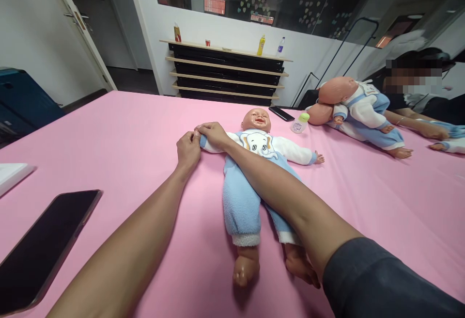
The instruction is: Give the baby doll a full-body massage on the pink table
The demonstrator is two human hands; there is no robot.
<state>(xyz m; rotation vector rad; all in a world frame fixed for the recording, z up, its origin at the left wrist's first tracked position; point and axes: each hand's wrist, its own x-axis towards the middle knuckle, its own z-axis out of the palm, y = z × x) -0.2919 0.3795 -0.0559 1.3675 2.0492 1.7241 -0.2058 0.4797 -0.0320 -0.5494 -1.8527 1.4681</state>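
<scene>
A baby doll (241, 197) lies on its back on the pink-covered table, in a blue and white outfit with an elephant face on the chest. Its head is at the far end, and its bare feet point toward me. My left hand (189, 149) is closed around the doll's hand at the image-left side, which is mostly hidden by my fingers. Over the blue cuff of that same sleeve, my right hand (214, 135) is closed, with its forearm crossing above the doll's body. The doll's other arm (296, 151) is stretched out to the right, its small hand showing.
A lotion bottle (300, 123) with a green cap and a black phone (281, 113) are beyond the doll. Two more dolls (363, 109) are piled at the right, near another person's arm (417, 123). A large phone (47, 245) lies at the near left, by a white box (14, 177).
</scene>
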